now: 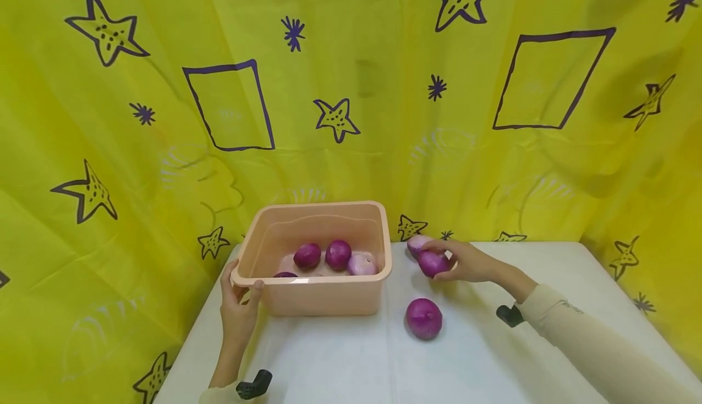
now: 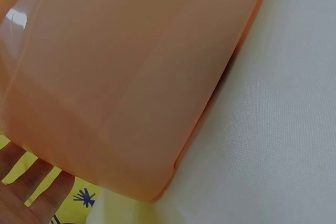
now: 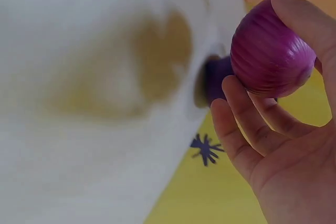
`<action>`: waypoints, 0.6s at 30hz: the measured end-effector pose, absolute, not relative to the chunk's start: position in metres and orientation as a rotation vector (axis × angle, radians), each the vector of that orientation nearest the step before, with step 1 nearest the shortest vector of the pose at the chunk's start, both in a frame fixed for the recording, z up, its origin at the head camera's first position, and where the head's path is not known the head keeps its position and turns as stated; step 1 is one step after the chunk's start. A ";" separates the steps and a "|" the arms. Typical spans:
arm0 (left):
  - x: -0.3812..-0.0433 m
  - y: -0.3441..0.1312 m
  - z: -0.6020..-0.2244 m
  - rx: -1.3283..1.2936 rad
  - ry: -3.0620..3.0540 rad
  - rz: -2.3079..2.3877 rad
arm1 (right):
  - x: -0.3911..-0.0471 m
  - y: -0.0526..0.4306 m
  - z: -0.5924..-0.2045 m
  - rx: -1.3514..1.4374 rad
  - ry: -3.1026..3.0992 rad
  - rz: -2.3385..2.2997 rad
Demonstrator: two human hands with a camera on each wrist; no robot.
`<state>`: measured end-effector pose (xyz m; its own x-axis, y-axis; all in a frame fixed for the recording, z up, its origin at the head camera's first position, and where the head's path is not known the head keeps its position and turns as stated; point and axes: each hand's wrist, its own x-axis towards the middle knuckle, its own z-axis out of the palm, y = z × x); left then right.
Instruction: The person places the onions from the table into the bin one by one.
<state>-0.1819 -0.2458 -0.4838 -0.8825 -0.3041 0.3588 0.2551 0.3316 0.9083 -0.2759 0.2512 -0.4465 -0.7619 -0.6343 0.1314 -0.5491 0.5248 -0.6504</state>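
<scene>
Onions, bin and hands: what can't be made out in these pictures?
- Head: the near-left onion in the bin is mostly hidden by the near wall.
- Head: the pale onion outside the bin is partly covered by the held onion and right hand.
- Left wrist: the bin's wall hides its contents; the picture's edges cut off the left hand.
- Right wrist: the purplish shape behind the held onion is blurred and partly covered by it.

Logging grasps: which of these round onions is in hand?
The glossy deep-purple onion gripped by the right hand, between the paler onion behind it and the loose purple one in front; no other onion is held.
</scene>
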 end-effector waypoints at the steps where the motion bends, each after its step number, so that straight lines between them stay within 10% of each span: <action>1: -0.182 -0.246 -0.484 0.044 -2.131 -1.576 | -0.276 0.253 -0.441 -1.030 2.643 -1.053; 18: -0.181 -0.247 -0.484 0.046 -2.135 -1.596 | -0.291 0.262 -0.356 -1.044 2.887 -1.068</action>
<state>-0.1814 -0.2465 -0.4842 -0.8883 -0.3002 0.3475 0.2482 0.3227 0.9134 -0.2905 0.2621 -0.3559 -0.7884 -0.5331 0.3070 -0.6046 0.5791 -0.5470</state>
